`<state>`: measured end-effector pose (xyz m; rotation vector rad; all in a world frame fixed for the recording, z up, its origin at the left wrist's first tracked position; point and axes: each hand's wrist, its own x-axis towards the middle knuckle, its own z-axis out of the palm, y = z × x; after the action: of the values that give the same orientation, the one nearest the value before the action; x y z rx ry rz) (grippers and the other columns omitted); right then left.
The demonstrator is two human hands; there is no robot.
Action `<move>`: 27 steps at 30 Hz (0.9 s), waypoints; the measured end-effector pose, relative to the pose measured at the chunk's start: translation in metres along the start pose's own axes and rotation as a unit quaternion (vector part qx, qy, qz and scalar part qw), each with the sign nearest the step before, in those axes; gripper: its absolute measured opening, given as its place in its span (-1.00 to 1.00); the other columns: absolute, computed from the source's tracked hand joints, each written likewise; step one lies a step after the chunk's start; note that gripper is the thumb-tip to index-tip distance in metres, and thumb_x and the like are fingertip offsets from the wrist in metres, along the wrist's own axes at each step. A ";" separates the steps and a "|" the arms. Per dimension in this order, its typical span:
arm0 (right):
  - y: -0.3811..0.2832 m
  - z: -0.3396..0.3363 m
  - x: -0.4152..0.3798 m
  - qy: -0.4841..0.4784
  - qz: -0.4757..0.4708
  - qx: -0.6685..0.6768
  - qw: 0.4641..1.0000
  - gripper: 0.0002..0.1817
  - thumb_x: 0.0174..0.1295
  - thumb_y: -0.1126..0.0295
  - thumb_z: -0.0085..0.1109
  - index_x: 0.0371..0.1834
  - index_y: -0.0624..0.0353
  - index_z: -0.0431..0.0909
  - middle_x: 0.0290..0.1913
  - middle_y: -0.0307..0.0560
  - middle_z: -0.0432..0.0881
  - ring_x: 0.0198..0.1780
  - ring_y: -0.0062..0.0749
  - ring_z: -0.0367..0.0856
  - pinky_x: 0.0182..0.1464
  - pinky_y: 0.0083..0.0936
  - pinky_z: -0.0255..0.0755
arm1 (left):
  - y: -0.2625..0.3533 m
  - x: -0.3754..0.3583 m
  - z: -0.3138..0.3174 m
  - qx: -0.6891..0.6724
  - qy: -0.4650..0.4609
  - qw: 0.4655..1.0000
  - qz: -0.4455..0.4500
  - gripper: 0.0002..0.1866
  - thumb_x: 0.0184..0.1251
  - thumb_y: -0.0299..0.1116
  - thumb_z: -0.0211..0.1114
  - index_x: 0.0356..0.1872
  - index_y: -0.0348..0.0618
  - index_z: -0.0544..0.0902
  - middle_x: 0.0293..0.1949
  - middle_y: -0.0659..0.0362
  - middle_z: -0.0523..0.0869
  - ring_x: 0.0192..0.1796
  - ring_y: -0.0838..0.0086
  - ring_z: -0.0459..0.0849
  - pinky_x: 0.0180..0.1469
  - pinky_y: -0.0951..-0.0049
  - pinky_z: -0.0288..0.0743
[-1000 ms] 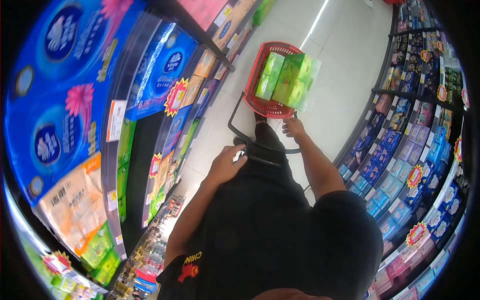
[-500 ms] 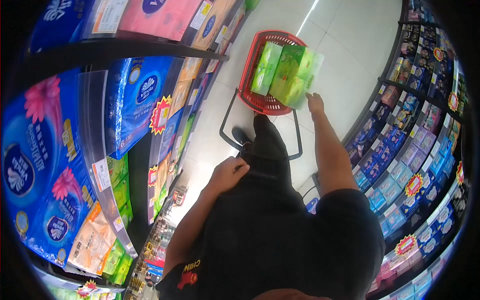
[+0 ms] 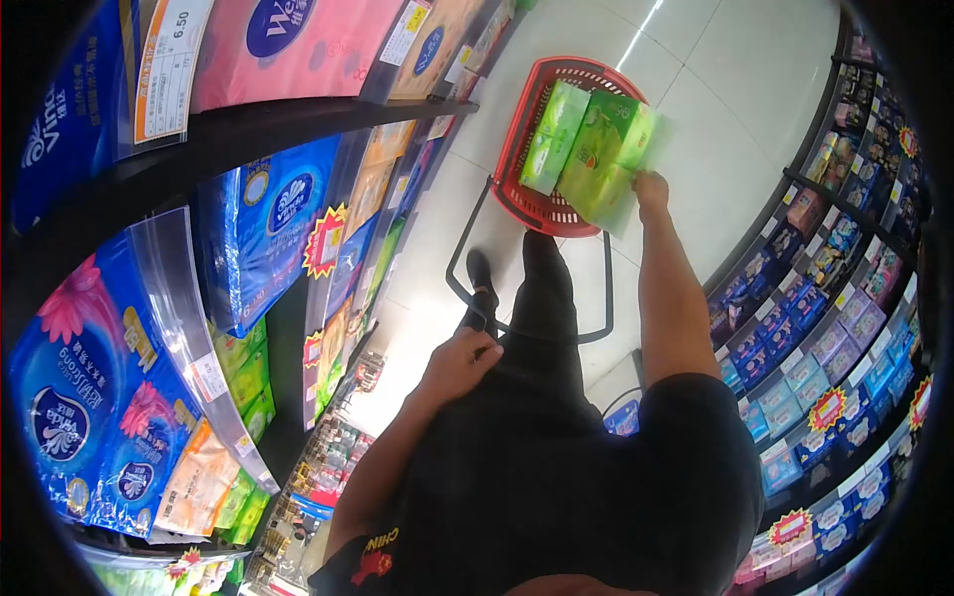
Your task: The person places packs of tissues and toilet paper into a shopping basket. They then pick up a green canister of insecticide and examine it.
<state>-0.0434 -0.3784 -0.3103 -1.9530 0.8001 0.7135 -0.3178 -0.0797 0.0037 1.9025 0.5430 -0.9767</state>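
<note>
A red shopping basket with a black handle is in front of my legs. Inside are a narrow light-green pack and a larger green pack of tissues, which lies tilted over the basket's right side. My right hand is closed at the large pack's lower right edge, gripping its wrapper. Near my left thigh, my left hand is curled, thumb against the fingers. Whatever it might hold is hidden.
Shelves on the left carry blue Vinda packs and a pink pack. Rows of small packs line the curved shelf on the right. Pale floor tiles run between them. My dark shoe stands close to the basket.
The view has shifted, so basket and shelves sit slightly right and lower in it. My right hand stays at the large green pack's edge, and the left hand remains near my thigh.
</note>
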 end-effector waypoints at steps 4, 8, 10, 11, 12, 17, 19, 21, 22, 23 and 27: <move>-0.010 0.009 -0.015 -0.057 -0.008 0.083 0.995 -0.73 0.25 0.18 0.14 -0.42 0.17 0.57 -0.47 -0.18 0.55 -0.46 -0.47 0.43 -0.40 -0.48 0.28 | -0.005 0.000 0.001 0.019 0.005 1.000 0.022 -0.74 0.38 -0.11 0.26 -0.20 -0.09 0.68 -0.28 0.06 0.61 -0.20 0.17 0.65 -0.11 0.24 0.50; -0.027 0.017 -0.045 -0.076 -0.015 0.062 0.995 -0.70 0.27 0.14 0.13 -0.46 0.14 0.56 -0.48 -0.20 0.55 -0.46 -0.48 0.44 -0.39 -0.50 0.28 | -0.002 -0.002 -0.006 0.014 0.000 0.999 0.042 -0.72 0.39 -0.07 0.24 -0.18 -0.06 0.67 -0.27 0.05 0.61 -0.19 0.13 0.65 -0.11 0.21 0.50; -0.037 0.026 -0.068 -0.106 -0.029 0.094 0.989 -0.68 0.28 0.12 0.14 -0.49 0.12 0.56 -0.49 -0.20 0.54 -0.44 -0.49 0.45 -0.38 -0.52 0.28 | 0.001 -0.004 -0.011 0.026 -0.010 0.998 0.058 -0.74 0.40 -0.13 0.23 -0.16 -0.09 0.68 -0.23 0.06 0.65 -0.11 0.17 0.64 -0.03 0.27 0.50; -0.042 0.029 -0.083 -0.114 -0.014 0.137 0.984 -0.71 0.29 0.11 0.14 -0.44 0.09 0.54 -0.45 -0.21 0.56 -0.44 -0.49 0.47 -0.39 -0.53 0.29 | 0.002 -0.006 -0.013 0.030 -0.012 0.997 0.063 -0.75 0.41 -0.15 0.22 -0.15 -0.10 0.68 -0.22 0.06 0.67 -0.08 0.19 0.64 0.01 0.30 0.49; -0.053 0.028 -0.104 -0.108 -0.010 0.168 0.980 -0.71 0.30 0.11 0.15 -0.41 0.08 0.53 -0.43 -0.22 0.55 -0.44 -0.49 0.48 -0.37 -0.53 0.30 | -0.002 -0.005 -0.013 0.041 -0.013 0.996 0.081 -0.75 0.41 -0.16 0.22 -0.14 -0.10 0.68 -0.20 0.06 0.67 -0.06 0.19 0.64 0.02 0.30 0.49; -0.087 0.020 -0.204 -0.200 -0.011 0.305 0.931 -0.68 0.37 0.05 0.10 -0.29 0.08 0.47 -0.41 -0.28 0.48 -0.32 -0.45 0.51 -0.14 -0.41 0.36 | -0.015 -0.018 -0.018 0.035 0.044 0.989 0.137 -0.63 0.41 -0.12 0.22 0.13 -0.02 0.59 -0.14 0.05 0.67 -0.04 0.20 0.67 0.04 0.27 0.52; -0.104 0.012 -0.253 -0.249 -0.030 0.342 0.905 -0.69 0.42 0.06 0.04 -0.27 0.08 0.46 -0.41 -0.27 0.46 -0.27 -0.42 0.51 -0.05 -0.35 0.37 | -0.023 -0.026 -0.025 0.019 0.090 0.984 0.152 -0.56 0.40 -0.11 0.23 0.23 -0.02 0.53 -0.13 0.04 0.67 -0.06 0.21 0.68 0.01 0.27 0.54; -0.128 0.007 -0.313 -0.250 -0.068 0.382 0.887 -0.71 0.47 0.10 -0.02 -0.26 0.08 0.45 -0.39 -0.26 0.46 -0.24 -0.39 0.50 -0.01 -0.30 0.37 | -0.041 -0.024 -0.031 0.017 0.120 0.980 0.159 -0.48 0.40 -0.09 0.25 0.31 -0.04 0.47 -0.12 0.04 0.67 -0.09 0.25 0.70 -0.02 0.28 0.55; -0.133 0.006 -0.335 -0.290 -0.092 0.406 0.862 -0.72 0.48 0.12 -0.04 -0.26 0.09 0.45 -0.38 -0.25 0.46 -0.22 -0.38 0.49 0.01 -0.30 0.36 | -0.054 -0.022 -0.033 -0.018 0.123 0.980 0.155 -0.47 0.40 -0.09 0.25 0.31 -0.06 0.46 -0.12 0.03 0.67 -0.09 0.26 0.70 -0.03 0.29 0.55; -0.136 0.006 -0.355 -0.330 -0.114 0.427 0.834 -0.73 0.50 0.14 -0.06 -0.26 0.09 0.45 -0.37 -0.24 0.45 -0.20 -0.37 0.49 0.03 -0.31 0.35 | -0.067 -0.019 -0.033 -0.055 0.124 0.979 0.151 -0.46 0.40 -0.09 0.25 0.31 -0.09 0.44 -0.11 0.03 0.67 -0.10 0.28 0.70 -0.04 0.30 0.55; -0.146 0.020 -0.453 -0.415 -0.210 0.390 0.795 -0.67 0.49 0.18 -0.05 -0.40 0.15 0.46 -0.39 -0.17 0.47 -0.15 -0.28 0.49 0.13 -0.23 0.32 | -0.106 -0.030 -0.038 -0.329 0.111 0.937 0.040 -0.44 0.43 0.06 0.19 0.25 -0.12 0.50 -0.10 0.07 0.72 -0.12 0.39 0.72 -0.15 0.38 0.58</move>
<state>-0.2192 -0.1869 0.0884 -0.8466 0.0418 0.7078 -0.3935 0.0063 -0.0160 1.4102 0.8010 -0.4393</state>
